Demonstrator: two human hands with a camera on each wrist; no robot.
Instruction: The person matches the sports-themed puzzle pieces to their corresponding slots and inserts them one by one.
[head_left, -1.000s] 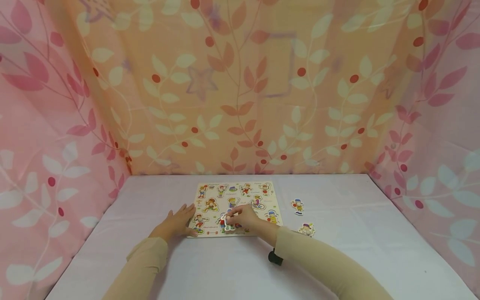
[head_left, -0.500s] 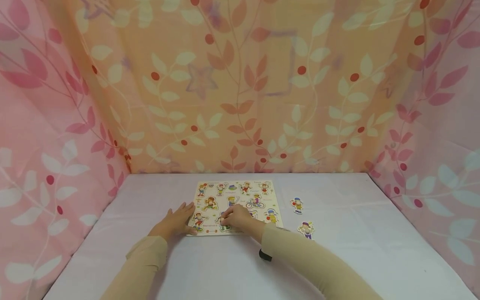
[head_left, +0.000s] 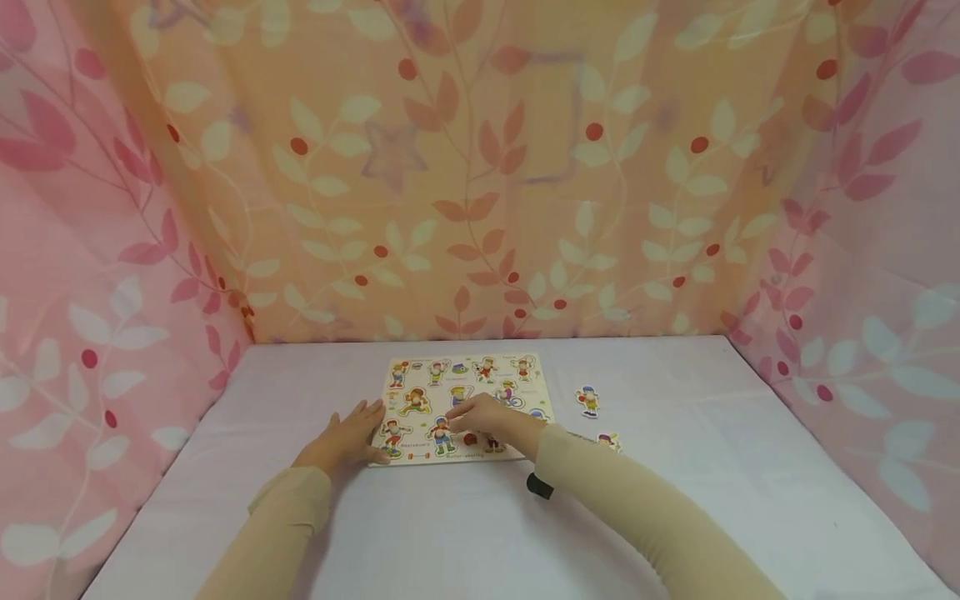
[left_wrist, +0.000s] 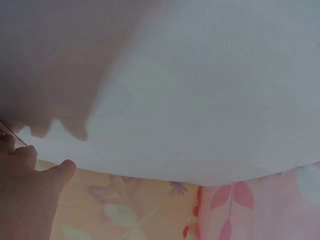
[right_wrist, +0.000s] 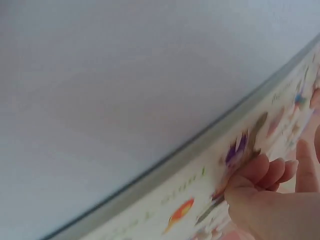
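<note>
A puzzle board [head_left: 420, 423] with pictured sports figures lies on the table. My left hand [head_left: 341, 433] rests against its left edge, fingers stretched over the rim; in the left wrist view that hand [left_wrist: 30, 175] shows at the lower left. At the board's front, the roller-skating puzzle piece [head_left: 441, 437] lies in line with the board. My right hand [head_left: 491, 418] hovers over it, fingertips by its upper right side; whether they touch it is unclear. In the right wrist view the right hand [right_wrist: 272, 192] is bent low over the board, with thumb and fingers close together.
Right of the board lie two loose puzzle pieces: a figure with a red ball [head_left: 588, 402] and another figure [head_left: 607, 441], partly hidden by the right sleeve [head_left: 622, 500]. Patterned curtains [head_left: 480, 208] enclose the white table [head_left: 420, 533] at the back and sides.
The roller-skating piece, earlier held in my right hand above the board, has come down onto it. My right fingers have drawn off it to the upper right. The left hand stays put.
</note>
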